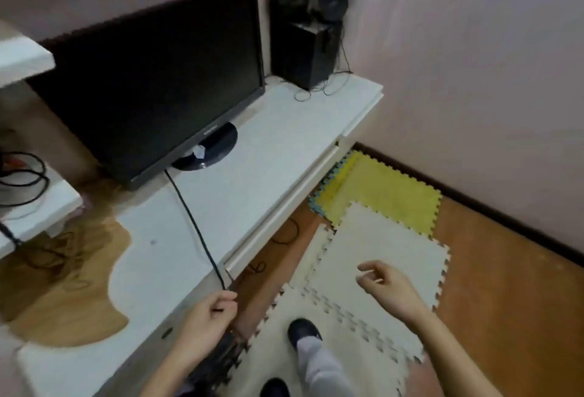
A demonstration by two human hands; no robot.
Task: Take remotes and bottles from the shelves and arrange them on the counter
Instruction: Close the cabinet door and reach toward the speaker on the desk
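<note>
No remote or bottle shows in the head view. My left hand (211,314) is at the front edge of the white counter (271,150), fingers closed around a black cable (192,222) that runs up to the monitor (151,80). My right hand (384,283) hovers over the foam floor mats, fingers loosely curled and apart, holding nothing. White shelves (28,207) stand at the far left; only coiled black cables are visible on them.
A black speaker (305,45) with thin wires stands at the counter's back right corner. Cream foam mats (373,267) and a yellow mat (385,194) lie on the wooden floor. My feet in dark slippers (303,330) stand on the mats. A wall closes the right side.
</note>
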